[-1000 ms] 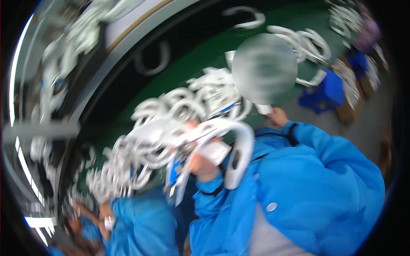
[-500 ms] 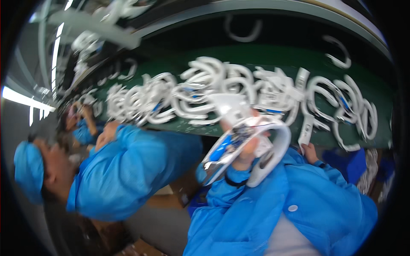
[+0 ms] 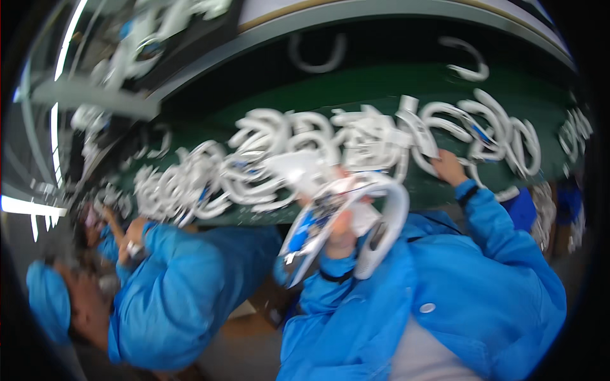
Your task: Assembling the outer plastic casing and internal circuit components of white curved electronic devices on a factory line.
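My left hand (image 3: 342, 236) is closed around a white U-shaped plastic housing (image 3: 389, 213) in front of my chest. Its near arm lies open, showing wiring and a blue part (image 3: 304, 232) inside. Other white pieces, including a broad pale one (image 3: 298, 170), overlap the hand; blur hides how they join. Farther right, my right hand (image 3: 450, 167) reaches over the green table, its fingers closed on the end of a white curved piece (image 3: 420, 136) at the edge of the heap. Some of those fingers are hidden.
A long heap of white curved housings (image 3: 257, 130) runs along the green table (image 3: 356, 89). Single curved pieces lie at the back. To my left sits a co-worker in a blue jacket (image 3: 190, 286). A blue bin (image 3: 521, 209) stands beyond my right arm.
The view has shifted, moving the table's contents leftward. My right hand has gone forward from the table's front edge to the heap with a white curved piece. My left hand keeps hold of its housing.
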### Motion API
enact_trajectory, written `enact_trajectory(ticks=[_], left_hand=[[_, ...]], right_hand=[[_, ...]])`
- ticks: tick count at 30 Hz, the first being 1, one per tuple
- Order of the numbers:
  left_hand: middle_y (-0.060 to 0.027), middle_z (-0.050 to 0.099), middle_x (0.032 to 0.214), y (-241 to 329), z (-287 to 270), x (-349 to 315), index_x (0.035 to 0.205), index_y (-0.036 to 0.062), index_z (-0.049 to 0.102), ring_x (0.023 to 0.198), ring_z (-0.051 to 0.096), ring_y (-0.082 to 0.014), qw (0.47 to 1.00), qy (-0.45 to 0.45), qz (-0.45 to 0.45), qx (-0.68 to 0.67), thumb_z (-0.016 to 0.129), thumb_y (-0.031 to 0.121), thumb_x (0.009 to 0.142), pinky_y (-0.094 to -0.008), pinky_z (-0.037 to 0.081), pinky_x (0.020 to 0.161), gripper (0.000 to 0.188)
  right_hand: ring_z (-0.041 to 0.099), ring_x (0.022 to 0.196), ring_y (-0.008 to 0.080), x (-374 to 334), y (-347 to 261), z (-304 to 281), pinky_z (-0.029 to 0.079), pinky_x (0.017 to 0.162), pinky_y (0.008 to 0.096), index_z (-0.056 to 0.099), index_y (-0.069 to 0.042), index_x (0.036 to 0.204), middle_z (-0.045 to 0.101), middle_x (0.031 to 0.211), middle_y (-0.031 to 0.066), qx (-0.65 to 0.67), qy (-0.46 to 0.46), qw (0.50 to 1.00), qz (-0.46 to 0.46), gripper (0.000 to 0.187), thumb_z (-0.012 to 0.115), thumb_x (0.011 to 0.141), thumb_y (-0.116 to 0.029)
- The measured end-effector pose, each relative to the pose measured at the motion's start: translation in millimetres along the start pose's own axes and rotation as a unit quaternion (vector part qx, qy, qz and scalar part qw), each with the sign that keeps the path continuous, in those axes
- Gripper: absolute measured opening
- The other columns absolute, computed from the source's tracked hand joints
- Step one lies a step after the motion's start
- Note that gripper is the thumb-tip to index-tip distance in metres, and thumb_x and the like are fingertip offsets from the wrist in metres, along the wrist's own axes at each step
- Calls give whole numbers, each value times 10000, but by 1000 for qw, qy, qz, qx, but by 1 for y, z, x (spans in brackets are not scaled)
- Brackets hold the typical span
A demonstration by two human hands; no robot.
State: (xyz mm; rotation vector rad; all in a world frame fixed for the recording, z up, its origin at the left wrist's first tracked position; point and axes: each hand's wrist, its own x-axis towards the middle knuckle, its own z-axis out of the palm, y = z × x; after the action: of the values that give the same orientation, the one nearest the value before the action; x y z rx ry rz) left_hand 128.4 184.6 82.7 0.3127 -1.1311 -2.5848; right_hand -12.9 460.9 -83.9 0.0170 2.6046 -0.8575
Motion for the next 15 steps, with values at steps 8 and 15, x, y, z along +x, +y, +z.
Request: enact_trajectory(ticks=[8,15], left_hand=[[-151,500,1133,30,19,19,1342,68,157,866,616,-231,992,-56,103,49,734,238,667,-314,550,693,904],[-137,511,1141,45,15,32,1364,74,156,859,612,-216,994,-73,81,32,734,235,671,-297,535,703,917]], right_hand=[[604,460,252,-20,-7,-1,480,464,356,607,9,784,598,581,153,-125,-109,985,41,315,613,768,-306],[602,587,199,-46,-65,-76,465,559,330,591,17,862,622,661,94,63,-115,990,-50,354,625,801,-330]])
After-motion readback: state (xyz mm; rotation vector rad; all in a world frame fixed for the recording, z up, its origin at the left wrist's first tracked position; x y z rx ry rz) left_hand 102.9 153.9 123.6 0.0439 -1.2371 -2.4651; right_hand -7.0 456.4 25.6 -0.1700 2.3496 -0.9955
